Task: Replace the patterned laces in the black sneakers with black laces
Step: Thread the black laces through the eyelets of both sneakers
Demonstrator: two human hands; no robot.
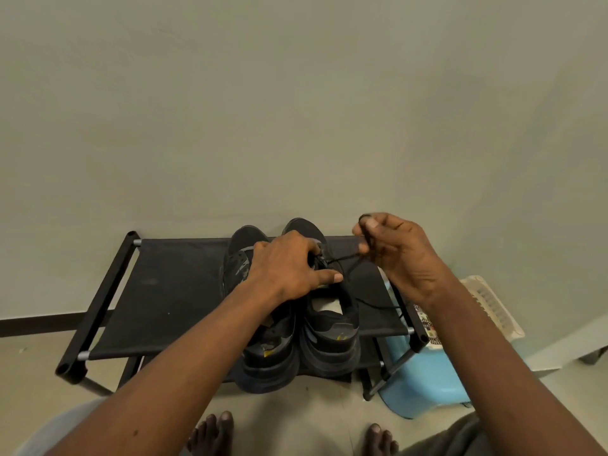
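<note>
Two black sneakers stand side by side on a black fabric shoe rack [171,291], toes toward the wall: the left sneaker [263,350] and the right sneaker [332,337]. My left hand [289,268] lies over the lacing area of both shoes, fingers curled at the right sneaker's eyelets, thumb stretched out. My right hand [398,255] is raised to the right of the shoes and pinches a black lace [345,258], which runs taut from the right sneaker to my fingers. More black lace [378,304] trails over the rack's right side. A patterned lace [427,324] lies on the blue container.
A light blue plastic container [424,383] stands on the floor at the rack's right end, with a cream slotted basket [490,304] behind it. The rack stands against a plain wall. My bare feet [214,436] are on the floor in front of the rack.
</note>
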